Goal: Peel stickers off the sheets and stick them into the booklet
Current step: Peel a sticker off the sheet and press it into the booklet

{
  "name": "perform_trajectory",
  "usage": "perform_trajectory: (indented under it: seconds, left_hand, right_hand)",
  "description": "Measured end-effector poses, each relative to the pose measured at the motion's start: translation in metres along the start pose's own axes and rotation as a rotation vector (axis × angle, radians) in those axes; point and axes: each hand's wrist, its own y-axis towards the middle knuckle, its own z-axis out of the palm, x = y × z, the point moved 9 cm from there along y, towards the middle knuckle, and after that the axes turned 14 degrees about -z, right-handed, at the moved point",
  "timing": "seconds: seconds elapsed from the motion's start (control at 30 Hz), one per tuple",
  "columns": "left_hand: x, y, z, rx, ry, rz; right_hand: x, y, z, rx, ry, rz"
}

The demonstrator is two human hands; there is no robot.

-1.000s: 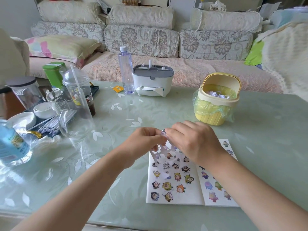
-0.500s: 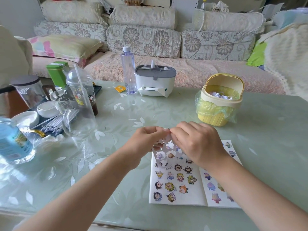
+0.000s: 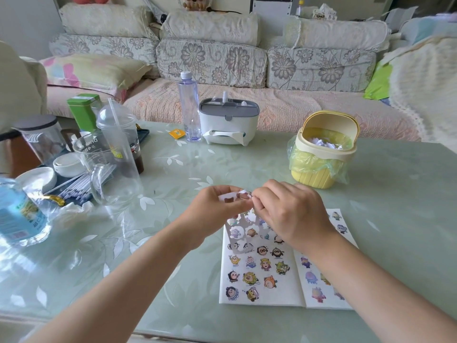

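An open white booklet [image 3: 262, 297] lies flat on the table near the front edge, its pages covered with several small cartoon stickers. Above it I hold a clear sticker sheet [image 3: 243, 225] that hangs down over the booklet's top. My left hand [image 3: 217, 206] pinches the sheet's upper edge, where small brown stickers [image 3: 233, 196] show. My right hand [image 3: 289, 209] meets it from the right, fingertips pinching at the sheet's top corner; what lies between those fingertips is hidden.
A yellow mini bin [image 3: 324, 154] with a green liner stands behind my right hand. A grey-white tissue box [image 3: 228, 122] and a clear bottle [image 3: 189, 107] sit at the back. Cups, a glass jug [image 3: 108, 169], bowls and straws crowd the left side.
Both hands have lifted the sticker sheet a little and folded its top edge over, so brown stickers now show between the fingers. The booklet has not moved.
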Motion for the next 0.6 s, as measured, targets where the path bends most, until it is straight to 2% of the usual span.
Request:
perform_trajectory:
  seconds: [0.1,0.2,0.33,0.43,0.6]
  left_hand:
    - [0.002,0.001,0.000,-0.029,0.072,-0.021]
    - [0.008,0.001,0.005,0.004,0.083,-0.022]
    - [0.010,0.002,0.006,0.028,0.133,-0.006]
    - [0.010,0.003,0.006,0.018,0.149,-0.005]
    - [0.008,0.008,0.002,-0.022,0.214,0.052]
  right_hand:
    - [-0.006,0.000,0.002,0.022,0.002,0.074]
    - [-0.019,-0.007,0.004,0.041,0.097,0.224]
    - [-0.036,-0.025,0.022,0.121,0.464,0.486]
    - [-0.044,-0.037,0.035,0.118,0.732,0.711]
    - [-0.043,-0.063,0.062,0.262,0.955,1.057]
